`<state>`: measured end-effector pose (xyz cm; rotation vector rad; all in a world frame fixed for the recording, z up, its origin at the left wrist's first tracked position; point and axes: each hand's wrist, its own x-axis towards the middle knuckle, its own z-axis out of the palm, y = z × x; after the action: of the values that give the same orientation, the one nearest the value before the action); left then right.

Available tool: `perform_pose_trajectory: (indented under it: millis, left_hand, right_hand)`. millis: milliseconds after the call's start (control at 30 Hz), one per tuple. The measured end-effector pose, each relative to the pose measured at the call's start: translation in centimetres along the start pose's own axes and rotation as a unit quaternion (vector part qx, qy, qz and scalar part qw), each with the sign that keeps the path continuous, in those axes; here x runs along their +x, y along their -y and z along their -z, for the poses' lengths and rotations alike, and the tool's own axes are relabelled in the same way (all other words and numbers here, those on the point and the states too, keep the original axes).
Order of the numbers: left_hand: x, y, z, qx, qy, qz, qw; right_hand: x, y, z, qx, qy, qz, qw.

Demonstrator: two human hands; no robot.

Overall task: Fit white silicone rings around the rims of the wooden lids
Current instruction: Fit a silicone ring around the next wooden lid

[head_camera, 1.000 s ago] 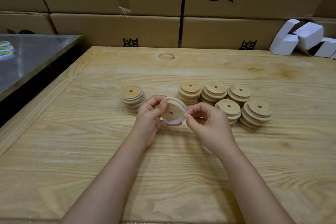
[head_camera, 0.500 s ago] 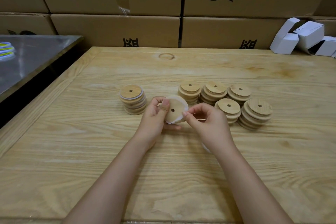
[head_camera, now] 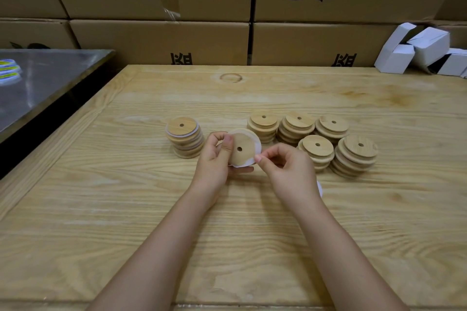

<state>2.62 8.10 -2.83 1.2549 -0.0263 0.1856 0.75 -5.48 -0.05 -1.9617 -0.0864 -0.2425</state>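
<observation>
Ring fitting: wooden lid (head_camera: pixel 239 149) held just above table (head_camera: pixel 121 209).
Left hand (head_camera: pixel 214 161) grips lid; right hand (head_camera: pixel 290 171) fingertips pinch white silicone ring (head_camera: pixel 258 144) at lower-right rim. Lid face turned flatter toward camera than a second ago.

1. Reaches both bare forearms up from the lower edge of the view, converging over the desk (head_camera: pixel 113 209).
2. Holds the left hand (head_camera: pixel 214 159) with the wrist nearly straight and the palm turned to the right.
3. Grips a wooden lid (head_camera: pixel 241 151) on edge with that hand: thumb pressed on the near face, fingers curled behind, one fingertip showing under the lower rim.
4. Sets the right hand (head_camera: pixel 290 169) just right of the left, back of the hand toward the camera, wrist slightly bent.
5. Pinches the white ring (head_camera: pixel 257 145) at the lid's lower right rim between right thumb and forefinger.
6. Curls the remaining right fingers loosely toward the palm.
</observation>
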Motion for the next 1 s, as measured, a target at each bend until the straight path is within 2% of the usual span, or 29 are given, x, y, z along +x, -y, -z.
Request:
perform_pose_trajectory:
  millis: [367,767,1000]
  left_hand:
    - [0.0,-0.6,-0.1,-0.021,-0.044,0.04,0.998]
    - [-0.3,-0.7,-0.2,-0.037,0.012,0.06,0.997]
    - [-0.4,-1.2,-0.2,-0.035,0.012,0.068,0.997]
  right_hand:
    - [0.0,0.4,0.1,0.029,0.048,0.001,0.998]
    - [0.0,0.3,0.5,0.072,0.027,-0.033,0.997]
    - [-0.3,0.4,0.4,0.057,0.006,0.015,0.998]
